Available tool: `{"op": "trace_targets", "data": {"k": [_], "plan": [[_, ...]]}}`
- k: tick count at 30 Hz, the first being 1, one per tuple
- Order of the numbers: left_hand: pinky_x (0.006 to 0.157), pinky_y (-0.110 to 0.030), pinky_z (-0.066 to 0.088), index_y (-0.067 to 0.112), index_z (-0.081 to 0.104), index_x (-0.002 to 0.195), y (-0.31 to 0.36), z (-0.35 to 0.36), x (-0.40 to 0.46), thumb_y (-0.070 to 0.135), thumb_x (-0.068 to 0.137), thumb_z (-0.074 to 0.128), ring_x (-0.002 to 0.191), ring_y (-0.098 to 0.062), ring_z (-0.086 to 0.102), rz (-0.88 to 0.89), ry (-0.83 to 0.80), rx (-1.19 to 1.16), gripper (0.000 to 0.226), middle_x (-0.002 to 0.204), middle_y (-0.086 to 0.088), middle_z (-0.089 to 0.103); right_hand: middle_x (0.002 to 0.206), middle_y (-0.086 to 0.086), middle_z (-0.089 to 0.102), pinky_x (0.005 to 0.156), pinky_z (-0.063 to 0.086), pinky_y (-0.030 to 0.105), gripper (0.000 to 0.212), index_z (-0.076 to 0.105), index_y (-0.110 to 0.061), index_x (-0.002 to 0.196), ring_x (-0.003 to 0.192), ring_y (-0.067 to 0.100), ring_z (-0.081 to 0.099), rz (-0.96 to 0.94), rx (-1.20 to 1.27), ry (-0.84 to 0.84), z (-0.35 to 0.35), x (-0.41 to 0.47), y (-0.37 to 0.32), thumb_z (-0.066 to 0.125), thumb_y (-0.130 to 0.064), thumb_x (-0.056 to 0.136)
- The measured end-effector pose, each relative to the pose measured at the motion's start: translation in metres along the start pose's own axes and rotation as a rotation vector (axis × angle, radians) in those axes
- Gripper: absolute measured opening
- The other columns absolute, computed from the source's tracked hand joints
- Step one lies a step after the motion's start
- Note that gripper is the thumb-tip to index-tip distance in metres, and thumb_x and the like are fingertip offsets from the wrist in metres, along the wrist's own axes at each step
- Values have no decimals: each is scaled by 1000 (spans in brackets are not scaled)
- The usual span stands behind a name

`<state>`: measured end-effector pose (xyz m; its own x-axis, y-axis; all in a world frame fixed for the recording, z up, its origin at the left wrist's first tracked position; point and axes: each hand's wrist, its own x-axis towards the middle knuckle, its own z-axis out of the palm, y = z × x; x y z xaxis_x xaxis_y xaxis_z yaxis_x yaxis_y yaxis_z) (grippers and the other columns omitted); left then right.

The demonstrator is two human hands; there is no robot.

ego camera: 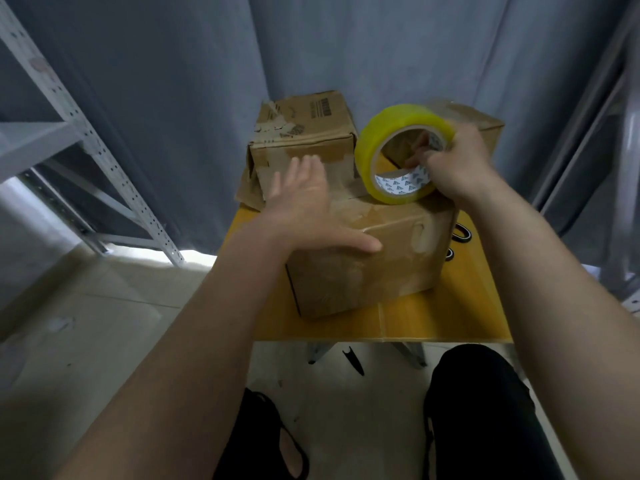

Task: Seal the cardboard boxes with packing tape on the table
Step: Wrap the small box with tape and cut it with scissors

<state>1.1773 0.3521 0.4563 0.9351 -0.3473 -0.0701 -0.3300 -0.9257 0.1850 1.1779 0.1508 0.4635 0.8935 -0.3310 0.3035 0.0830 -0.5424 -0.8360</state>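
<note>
Yellow table [450, 317] against grey curtain, three cardboard boxes crowding it.
Left hand [304, 209] lies flat, fingers straight, on the near box [381, 265]; right hand [457, 161] grips the tape roll [370, 147] at its far edge, seemingly touching.

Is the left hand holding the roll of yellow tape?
No, the left hand lies flat and open on the nearest cardboard box, while the right hand grips the tape roll.

Dim, soft indoor light, a bright patch under the curtain [194, 252], wide-angle bending at edges, slight blur.
</note>
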Motion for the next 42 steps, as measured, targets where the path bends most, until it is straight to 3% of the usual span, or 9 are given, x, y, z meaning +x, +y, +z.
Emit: {"op": "trace_targets", "data": {"k": [6,10,14,20,23,26,31,35,42], "plan": [[118,-41,14,15,-2,157,18,20,14,92,44,63,150,-25,11,14,82,116,151,165,-6,7,89,4,62,71,40,30,4,59,-20,87,89,24,58,-29,-195,-42,-2,-6,2,58,-24,87],[117,-42,20,20,21,156,18,19,16,97,52,50,148,-26,19,42,45,260,133,163,-5,17,110,4,63,88,48,43,45,61,-21,103,107,27,56,68,-280,-140,13,-19,7,64,-56,76],[115,-41,24,17,33,151,19,19,16,97,54,48,144,-27,27,44,48,297,127,157,-8,30,75,-7,58,73,43,32,24,57,-22,73,84,23,59,77,-173,-121,15,-16,2,59,-41,88],[119,-41,13,12,1,156,13,23,15,97,50,52,149,-26,15,39,63,218,145,163,-9,14,99,8,69,80,53,37,19,67,-12,101,95,24,66,152,172,49,-23,-4,2,55,-3,90],[119,-42,13,12,0,156,15,24,17,96,51,52,149,-26,15,40,63,225,145,163,-9,14,82,-3,67,66,58,32,14,64,-18,90,79,16,67,215,290,61,-37,-1,12,57,-6,90],[119,-41,11,12,-1,156,14,23,18,96,51,51,150,-25,12,34,44,228,145,164,-9,11,89,1,68,67,60,30,2,62,-20,90,85,19,69,293,451,106,-27,-4,20,64,-20,90],[119,-43,11,11,1,156,15,26,18,98,49,49,150,-27,12,32,54,239,146,164,-10,10,115,10,66,86,57,38,46,54,-6,126,100,23,67,435,521,30,-11,-7,36,70,-22,86],[119,-44,12,12,2,156,10,27,20,100,47,46,150,-27,14,39,65,230,147,164,-10,12,86,5,68,60,59,35,7,62,-12,96,72,17,69,320,425,127,-29,6,37,58,-9,92],[119,-45,13,13,3,156,8,27,20,100,47,43,149,-28,15,51,65,226,145,163,-10,13,84,8,66,47,54,28,18,55,-6,105,61,15,68,457,647,150,-31,2,54,63,-11,89]]}}
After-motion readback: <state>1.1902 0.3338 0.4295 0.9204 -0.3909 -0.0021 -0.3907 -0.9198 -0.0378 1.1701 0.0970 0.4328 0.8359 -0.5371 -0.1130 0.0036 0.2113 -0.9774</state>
